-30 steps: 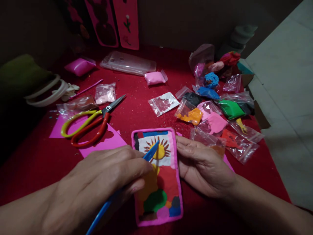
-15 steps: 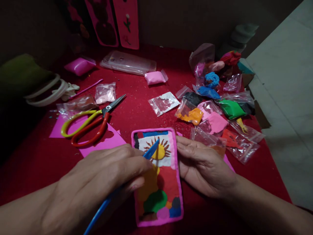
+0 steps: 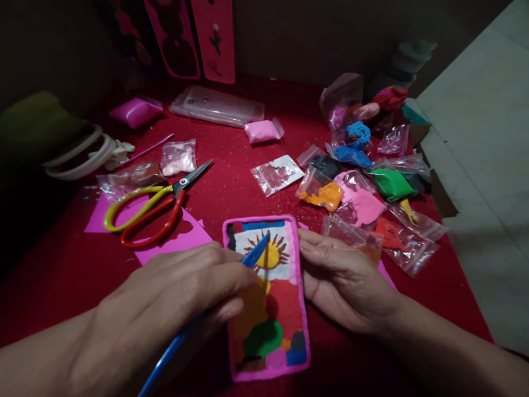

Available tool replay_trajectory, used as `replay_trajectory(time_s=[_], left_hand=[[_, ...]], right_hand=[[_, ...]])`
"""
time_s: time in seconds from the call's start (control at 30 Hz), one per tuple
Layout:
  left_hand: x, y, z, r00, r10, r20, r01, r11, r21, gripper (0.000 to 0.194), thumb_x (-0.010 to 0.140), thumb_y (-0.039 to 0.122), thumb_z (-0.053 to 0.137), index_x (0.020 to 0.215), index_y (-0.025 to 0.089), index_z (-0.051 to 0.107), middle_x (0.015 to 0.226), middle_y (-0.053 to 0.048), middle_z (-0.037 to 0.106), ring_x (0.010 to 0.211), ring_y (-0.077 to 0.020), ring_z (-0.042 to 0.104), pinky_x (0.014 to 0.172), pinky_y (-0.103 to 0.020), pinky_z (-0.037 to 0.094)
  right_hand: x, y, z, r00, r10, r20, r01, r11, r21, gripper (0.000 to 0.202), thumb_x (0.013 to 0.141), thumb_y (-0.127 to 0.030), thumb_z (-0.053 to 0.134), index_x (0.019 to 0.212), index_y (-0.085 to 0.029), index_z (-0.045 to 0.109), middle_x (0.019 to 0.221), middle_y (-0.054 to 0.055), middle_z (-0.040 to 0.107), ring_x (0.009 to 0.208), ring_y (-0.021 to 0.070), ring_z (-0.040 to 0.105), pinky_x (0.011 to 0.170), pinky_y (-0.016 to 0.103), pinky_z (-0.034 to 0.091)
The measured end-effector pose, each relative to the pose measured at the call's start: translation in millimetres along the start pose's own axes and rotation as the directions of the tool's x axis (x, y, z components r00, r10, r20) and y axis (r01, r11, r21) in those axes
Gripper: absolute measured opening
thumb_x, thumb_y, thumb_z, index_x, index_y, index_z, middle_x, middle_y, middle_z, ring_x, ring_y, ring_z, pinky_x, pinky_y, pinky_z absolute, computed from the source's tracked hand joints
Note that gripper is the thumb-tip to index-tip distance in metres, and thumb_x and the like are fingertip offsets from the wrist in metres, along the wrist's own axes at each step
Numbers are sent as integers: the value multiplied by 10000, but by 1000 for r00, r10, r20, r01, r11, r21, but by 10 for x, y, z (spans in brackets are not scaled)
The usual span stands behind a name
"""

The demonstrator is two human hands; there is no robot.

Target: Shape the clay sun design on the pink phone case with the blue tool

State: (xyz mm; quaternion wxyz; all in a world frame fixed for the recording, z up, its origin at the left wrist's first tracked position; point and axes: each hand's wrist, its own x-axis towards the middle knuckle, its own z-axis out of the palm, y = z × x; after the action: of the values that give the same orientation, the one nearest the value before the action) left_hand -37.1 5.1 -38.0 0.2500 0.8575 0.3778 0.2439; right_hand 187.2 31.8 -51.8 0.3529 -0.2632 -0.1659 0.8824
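My left hand (image 3: 177,292) is closed around a blue clay modelling tool (image 3: 255,253). The tool's pointed flat tip lies over a brown ray above the yellow clay sun; whether it touches the clay I cannot tell. Under it is a rectangular clay picture panel (image 3: 285,309) with a pink rim, a white patch behind the sun, and red, orange, green, blue and other patches below. My right hand (image 3: 347,281) grips the panel's right edge, thumb along the side and the other fingers partly hidden. My left hand covers part of the panel's left side.
Scissors (image 3: 165,209) with yellow and red handles lie on pink sheets (image 3: 173,242) at the left. Several bags of coloured clay, such as an orange clay bag (image 3: 324,196), crowd the right. Clear phone cases (image 3: 219,107) lie behind on the red cloth (image 3: 231,176).
The rear end of the blue modelling tool has shifted very slightly left. Both hands and the panel stay almost in place.
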Motion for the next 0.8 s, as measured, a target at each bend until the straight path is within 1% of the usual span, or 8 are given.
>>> replay_trajectory(time_s=[0.1,0.17,0.27,0.33,0.43,0.57,0.7,0.8], left_hand=[[14,-32,-14,999,33,9,-33,999,9,275,1021,252,333,1160,240,570,870,-23,658,756,-128,590,701,-211,483],[20,-24,-16,1000,27,6,-27,1000,7,277,1026,258,326,1151,239,574,864,-18,651,751,-119,581,709,-200,477],[15,19,-18,999,35,-15,-35,999,-8,272,1028,258,318,1132,249,569,879,-25,674,798,-136,606,694,-215,485],[7,48,-20,998,49,-26,-49,998,-25,260,1023,249,323,1123,256,563,860,-27,684,800,-154,621,665,-233,493],[1,74,-23,999,20,-38,-21,999,-27,268,1015,242,321,1098,267,574,839,-32,684,762,-169,621,633,-256,495],[1,79,-29,1000,-8,-1,8,1000,-6,304,1017,263,295,1029,264,598,833,-33,681,725,-166,614,630,-256,495],[-10,77,-38,999,12,-49,-13,1000,-17,284,1025,282,300,1097,273,575,826,-16,683,733,-153,626,632,-242,492],[-3,76,-34,1000,-4,-30,4,1000,-17,287,1028,291,294,1082,277,575,845,-17,685,743,-149,626,656,-242,491]], right_hand=[[-3,6,-3,1000,2,-5,-2,1000,-8,298,911,-113,500,1139,-93,690,1142,115,740,1048,197,701,991,338,507],[-9,8,-6,1000,1,-5,-1,1000,-13,295,913,-112,496,1132,-89,692,1134,115,744,1046,198,702,990,337,509],[-15,5,-10,1000,-2,-2,2,1000,-1,296,914,-107,495,1129,-106,699,1147,94,743,1058,183,698,990,320,512],[-14,2,-14,1000,-1,-12,1,1000,2,300,910,-108,499,1133,-109,700,1165,97,736,1080,192,690,1002,335,509],[-11,-2,-18,1000,9,-18,-9,1000,-10,306,909,-118,500,1145,-109,695,1187,112,724,1100,206,681,1028,364,492],[-16,-1,-14,1000,15,-13,-15,999,-31,310,909,-137,512,1163,-115,687,1156,120,732,1056,203,697,1021,368,491],[-21,6,-13,1000,6,4,-6,1000,-9,312,921,-123,492,1163,-117,689,1187,109,723,1090,194,684,1025,349,491],[-17,8,-21,1000,0,1,0,1000,-1,317,923,-113,488,1173,-112,683,1212,113,713,1114,193,675,1032,347,487]])
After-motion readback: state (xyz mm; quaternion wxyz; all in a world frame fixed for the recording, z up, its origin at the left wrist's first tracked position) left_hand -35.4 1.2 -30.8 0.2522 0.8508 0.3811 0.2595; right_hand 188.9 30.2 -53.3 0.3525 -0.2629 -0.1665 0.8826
